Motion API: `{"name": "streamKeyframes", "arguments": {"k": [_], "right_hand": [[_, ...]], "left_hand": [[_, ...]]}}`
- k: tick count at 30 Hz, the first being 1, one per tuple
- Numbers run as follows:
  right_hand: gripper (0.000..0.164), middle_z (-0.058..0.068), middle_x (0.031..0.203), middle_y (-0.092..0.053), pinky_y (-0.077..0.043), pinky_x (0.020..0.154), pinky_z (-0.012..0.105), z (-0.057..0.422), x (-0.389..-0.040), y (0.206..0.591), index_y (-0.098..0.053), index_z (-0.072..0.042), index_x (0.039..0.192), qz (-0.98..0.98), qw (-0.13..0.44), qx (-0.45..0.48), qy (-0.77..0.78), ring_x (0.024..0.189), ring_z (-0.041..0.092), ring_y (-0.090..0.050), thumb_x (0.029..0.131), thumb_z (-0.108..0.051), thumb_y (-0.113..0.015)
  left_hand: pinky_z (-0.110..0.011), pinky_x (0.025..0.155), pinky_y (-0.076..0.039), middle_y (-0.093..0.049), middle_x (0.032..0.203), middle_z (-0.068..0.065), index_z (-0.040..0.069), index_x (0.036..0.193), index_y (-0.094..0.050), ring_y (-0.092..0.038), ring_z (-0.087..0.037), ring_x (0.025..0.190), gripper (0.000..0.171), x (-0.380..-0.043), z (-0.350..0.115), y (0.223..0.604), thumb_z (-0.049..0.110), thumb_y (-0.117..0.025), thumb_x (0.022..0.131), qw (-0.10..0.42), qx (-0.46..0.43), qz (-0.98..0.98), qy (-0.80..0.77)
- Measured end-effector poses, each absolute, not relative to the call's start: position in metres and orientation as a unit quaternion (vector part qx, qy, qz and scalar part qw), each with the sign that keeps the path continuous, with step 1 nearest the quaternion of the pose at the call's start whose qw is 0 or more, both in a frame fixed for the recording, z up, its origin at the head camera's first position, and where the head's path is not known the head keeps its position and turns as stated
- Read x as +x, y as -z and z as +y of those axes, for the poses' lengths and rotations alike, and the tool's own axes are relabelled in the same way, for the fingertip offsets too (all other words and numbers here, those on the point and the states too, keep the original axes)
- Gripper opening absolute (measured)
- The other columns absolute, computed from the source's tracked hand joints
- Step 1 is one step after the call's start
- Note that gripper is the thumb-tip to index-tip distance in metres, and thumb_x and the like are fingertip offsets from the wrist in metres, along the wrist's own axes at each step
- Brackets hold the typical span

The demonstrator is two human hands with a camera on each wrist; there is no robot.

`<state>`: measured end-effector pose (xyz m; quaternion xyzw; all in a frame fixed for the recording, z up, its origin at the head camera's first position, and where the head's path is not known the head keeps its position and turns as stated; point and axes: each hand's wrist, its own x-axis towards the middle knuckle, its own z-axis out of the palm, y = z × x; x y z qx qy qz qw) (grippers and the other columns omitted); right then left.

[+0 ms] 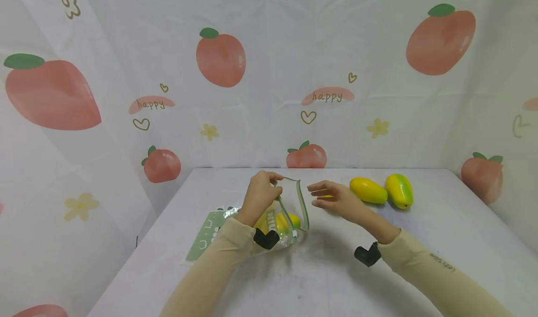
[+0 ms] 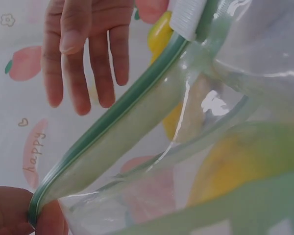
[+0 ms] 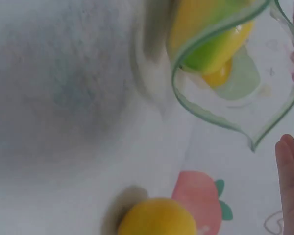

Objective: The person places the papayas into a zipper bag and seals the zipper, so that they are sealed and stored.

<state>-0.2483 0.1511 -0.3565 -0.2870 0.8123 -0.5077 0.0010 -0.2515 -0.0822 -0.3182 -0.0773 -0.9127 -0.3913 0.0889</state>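
Bag [image 1: 271, 221] lies just left of my right hand [image 1: 339, 200], its long axis running roughly sideways and its mouth gaping toward my fingers — near, not touching. My left hand [image 1: 263, 193] has it, fingertips pinching the rim [image 1: 302, 204]. My right holds nothing, its fingers stretched loosely toward that mouth. The loose mangoes [image 1: 368, 191] [image 1: 399, 192] sit on the table [image 1: 315, 279], right of my right hand and farther from me, so that hand is the nearer; one lies mostly sideways, the other mostly points away from me. Count: one bag, two loose mangoes in plain view, a yellow patch [image 1: 324, 196] behind my right fingers — probably a third — and what look like two inside the bag, partly hidden.
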Motion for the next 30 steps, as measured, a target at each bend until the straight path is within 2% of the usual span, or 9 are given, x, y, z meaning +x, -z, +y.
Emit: {"name": "streamKeyframes", "arguments": {"k": [9, 18, 30], "right_hand": [[0.038, 0.022, 0.131, -0.057, -0.052, 0.091, 0.022, 0.170, -0.255, 0.342, -0.056, 0.004, 0.124, 0.805, -0.039, -0.271, 0.526, 0.121, 0.040, -0.056, 0.090, -0.010, -0.065], [0.045, 0.021, 0.135, -0.055, -0.047, 0.098, 0.046, 0.186, -0.260, 0.330, -0.051, -0.002, 0.133, 0.845, -0.072, -0.216, 0.484, 0.122, 0.039, -0.056, 0.094, -0.021, -0.062], [0.065, 0.023, 0.147, -0.040, -0.035, 0.110, 0.053, 0.193, -0.280, 0.357, -0.040, -0.004, 0.144, 0.863, -0.064, -0.164, 0.473, 0.135, 0.040, -0.040, 0.091, -0.031, -0.066]], "left_hand": [[-0.021, 0.057, -0.053, -0.064, 0.101, -0.013, 0.006, 0.111, -0.072, -0.063, -0.010, 0.059, 0.032, -0.251, -0.083, 0.317, 0.000, -0.062, 0.081, 0.090, -0.078, -0.912, 0.392], [-0.022, 0.057, -0.052, -0.064, 0.100, -0.012, 0.007, 0.110, -0.073, -0.063, -0.010, 0.058, 0.033, -0.252, -0.084, 0.318, 0.000, -0.062, 0.080, 0.089, -0.080, -0.912, 0.393], [-0.022, 0.057, -0.053, -0.064, 0.103, -0.015, 0.005, 0.112, -0.072, -0.064, -0.010, 0.059, 0.033, -0.252, -0.084, 0.318, 0.000, -0.062, 0.081, 0.082, -0.077, -0.910, 0.399]]}}
